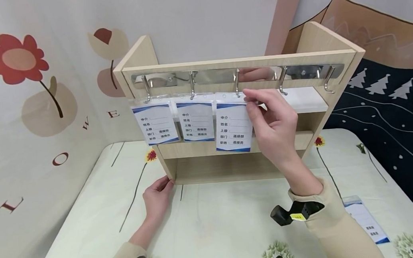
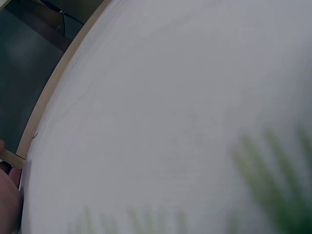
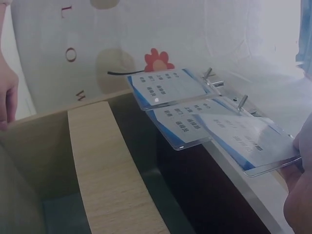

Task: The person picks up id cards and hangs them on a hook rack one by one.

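Pinching: R hand (image 1: pixel 276 125) has the held badge (image 1: pixel 232 123) by its upper R corner, thumb & fingers squeezing the clear sleeve edge
Held badge, place: at front of rack (image 1: pixel 202 66), nr mid-length of its top front edge, just under hook 3 (image 1: pixel 237 81) counting from L end
Hook 3 vs badge top: what the move turns on, I'd judge; hook tip overlaps the badge's top strip in head view, can't tell if it's thru the hole or only in front
Direction: held badge lies L of R hand, touching it
Long axis: top to bottom, approx in line w/ hook 3, print toward head cam
Nearer hand: R; L hand (image 1: pixel 157 198) well apart, at rack's bottom front L corner
L hand: gripping side panel edge of rack, fingertips either side of wood per L wrist view, prob steadying it
Badges: 4 = held badge + leftmost badge (image 1: pixel 157 124) + second badge (image 1: pixel 196 123), both on hooks, + loose badge (image 1: pixel 367 219) flat on surface (image 1: pixel 231 219), twd its R edge, beside R sleeve (image 1: pixel 337 223)
Hooks: 5, one row on metal strip (image 1: pixel 213 76)
Racks: 1
Hands: 2
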{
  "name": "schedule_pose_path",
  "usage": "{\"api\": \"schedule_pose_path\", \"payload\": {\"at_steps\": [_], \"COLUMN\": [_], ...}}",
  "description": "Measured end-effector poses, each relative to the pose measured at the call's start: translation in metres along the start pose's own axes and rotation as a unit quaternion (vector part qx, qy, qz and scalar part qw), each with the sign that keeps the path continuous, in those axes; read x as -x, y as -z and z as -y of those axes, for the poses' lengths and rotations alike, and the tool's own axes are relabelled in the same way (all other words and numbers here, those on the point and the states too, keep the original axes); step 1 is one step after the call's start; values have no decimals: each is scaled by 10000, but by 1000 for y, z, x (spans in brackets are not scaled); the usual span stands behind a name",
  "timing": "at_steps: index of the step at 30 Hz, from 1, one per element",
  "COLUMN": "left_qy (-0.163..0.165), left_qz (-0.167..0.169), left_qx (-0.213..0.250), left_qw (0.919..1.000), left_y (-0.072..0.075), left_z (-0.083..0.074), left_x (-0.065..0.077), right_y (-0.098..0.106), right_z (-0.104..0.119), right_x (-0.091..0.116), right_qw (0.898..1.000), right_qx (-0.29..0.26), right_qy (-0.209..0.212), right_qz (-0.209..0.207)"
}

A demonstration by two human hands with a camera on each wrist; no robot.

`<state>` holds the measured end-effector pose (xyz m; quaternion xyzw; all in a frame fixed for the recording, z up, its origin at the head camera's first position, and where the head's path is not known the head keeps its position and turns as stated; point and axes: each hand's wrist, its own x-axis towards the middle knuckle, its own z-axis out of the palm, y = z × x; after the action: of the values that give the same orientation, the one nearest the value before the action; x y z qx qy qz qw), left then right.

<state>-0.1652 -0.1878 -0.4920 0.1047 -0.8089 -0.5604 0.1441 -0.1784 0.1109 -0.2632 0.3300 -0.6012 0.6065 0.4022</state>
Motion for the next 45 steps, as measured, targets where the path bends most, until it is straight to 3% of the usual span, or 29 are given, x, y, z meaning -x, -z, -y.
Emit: {"api": "schedule_pose_path", "payload": {"at_steps": [11,24,37,45], "left_qy": [38,-60,-57,-23], "left_qz": [86,-46,-28,-65], "left_qx": [51,16,-60,-31], "left_qw": [9999,10000,10000,10000], "left_y": [0,-2,-3,-2], "left_z": [-3,2,1,1], "left_x": [2,-1,-3,-3], "right_y": [3,2,2,0], "right_z": [-1,4,-2,2], "right_x": [1,-2,-1,-2], "right_qw": [9953,9956,9895,9854], "right_qx": [919,887,1333,1648], "right_qy": [68,-233,393,361], "right_qz": [-282,-164,-409,-243]}}
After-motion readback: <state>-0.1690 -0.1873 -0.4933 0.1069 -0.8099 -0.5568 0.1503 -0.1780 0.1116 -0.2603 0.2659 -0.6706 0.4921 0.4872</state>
